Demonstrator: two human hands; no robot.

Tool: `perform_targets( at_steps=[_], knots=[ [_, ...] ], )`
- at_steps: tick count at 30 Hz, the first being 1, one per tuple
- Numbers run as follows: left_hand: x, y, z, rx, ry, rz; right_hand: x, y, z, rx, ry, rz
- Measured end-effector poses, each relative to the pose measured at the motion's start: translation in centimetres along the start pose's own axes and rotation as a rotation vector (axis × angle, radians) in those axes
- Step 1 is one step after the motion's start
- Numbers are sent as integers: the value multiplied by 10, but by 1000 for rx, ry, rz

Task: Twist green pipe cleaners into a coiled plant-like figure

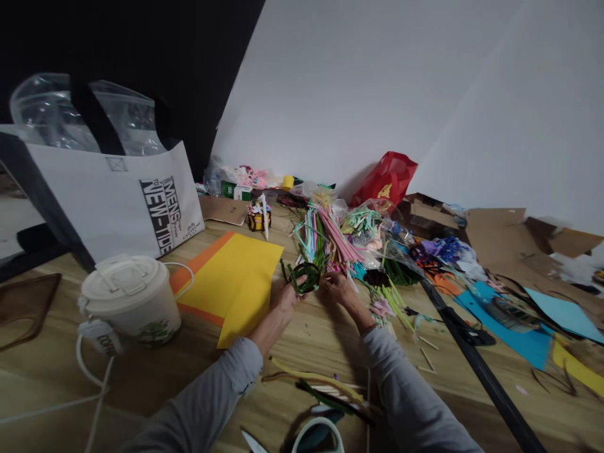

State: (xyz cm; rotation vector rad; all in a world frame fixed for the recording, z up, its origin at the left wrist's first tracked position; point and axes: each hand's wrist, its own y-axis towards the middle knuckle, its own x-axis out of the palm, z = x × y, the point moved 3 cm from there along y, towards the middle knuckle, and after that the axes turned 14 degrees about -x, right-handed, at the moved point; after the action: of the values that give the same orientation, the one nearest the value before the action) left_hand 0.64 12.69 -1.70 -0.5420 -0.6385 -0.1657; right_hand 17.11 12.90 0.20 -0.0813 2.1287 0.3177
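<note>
My left hand (289, 297) is closed on a small ring-shaped piece of dark green pipe cleaners (302, 277), with a few ends sticking up on its left side. Just right of it, my right hand (338, 288) has its fingers pinched together; whatever is between them is too small to make out. Right behind both hands lies a bundle of pink, green and pale blue pipe cleaners (337, 233). Nearer to me, between my forearms, are several loose yellow, brown and dark green pipe cleaners (325, 380).
Yellow sheets (245, 270) lie left of my hands, beside a white lidded pot (129, 299) and a large white bag (117, 195). A tape roll (318, 434) and a blade (253, 441) are in front. Rightward run a black bar (481, 358), blue sheets (509, 327) and cardboard boxes (500, 233).
</note>
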Motion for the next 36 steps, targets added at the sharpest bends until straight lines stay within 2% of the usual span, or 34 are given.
perform_targets(
  at_steps=[5,15,23,26,29,33,36],
  knots=[
    [-5,3,3,4,-51,2,8,5,7,-27,-21,21],
    [-10,6,2,34,-122,45,19,17,-3,-174,-95,48],
    [-10,5,2,36,-124,41,13,9,-16,-180,-146,63],
    [-10,6,2,37,-88,32,-6,2,-21,-173,-154,86],
    [-8,5,-1,14,-27,5,-45,-6,-12,-90,-189,160],
    [1,-1,-7,-90,118,-79,-110,-32,28,186,-310,278],
    [10,-9,-11,-161,239,-180,-140,-60,65,424,-411,290]
  ],
)
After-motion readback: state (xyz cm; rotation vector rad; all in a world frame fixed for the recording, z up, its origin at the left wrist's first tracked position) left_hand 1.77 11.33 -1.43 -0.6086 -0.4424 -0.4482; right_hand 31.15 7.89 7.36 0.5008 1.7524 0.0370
